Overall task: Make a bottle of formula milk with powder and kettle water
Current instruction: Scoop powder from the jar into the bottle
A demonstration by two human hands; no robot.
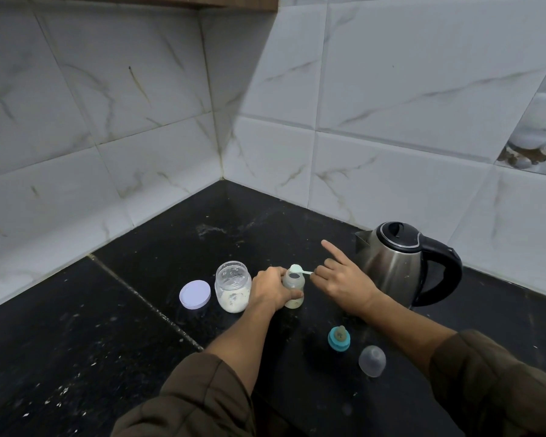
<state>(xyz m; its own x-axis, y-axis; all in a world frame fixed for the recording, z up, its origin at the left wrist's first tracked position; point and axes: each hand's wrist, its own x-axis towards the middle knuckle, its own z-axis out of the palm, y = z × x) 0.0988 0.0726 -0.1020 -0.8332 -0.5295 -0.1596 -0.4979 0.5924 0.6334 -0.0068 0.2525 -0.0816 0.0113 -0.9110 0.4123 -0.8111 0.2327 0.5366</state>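
Black speckled stone countertop (76, 342) fills the lower half of the frame and meets white marble-patterned wall tiles (391, 89) in a corner at upper centre. At left of centre a round lilac lid (195, 294) lies flat on the counter. Just to its right stands an open clear jar (233, 287), its lower third filled with white powder and more powder dusting its inside walls. The left hand (270, 290), reaching from a brown sleeve (196, 405) at the bottom edge, has its fingers and thumb wrapped around a small translucent baby bottle (293, 290), which stands upright on the counter in the middle of the frame, close beside the jar. The bottle is open; what is in it cannot be told through its cloudy wall. A pale scoop (297, 270) sits with its bowl at the bottle's mouth. The right hand (341, 283) pinches the scoop's thin handle between thumb and curled fingers, while its index finger sticks out straight, pointing up and away. Below that hand, lower right of centre, a teal screw ring with a teat (339, 338) stands on the counter, and a clear domed cap (372, 361) lies just to its right. At right, behind the right hand, stands a steel kettle (397, 263) with a closed black lid and black handle, spout facing left.
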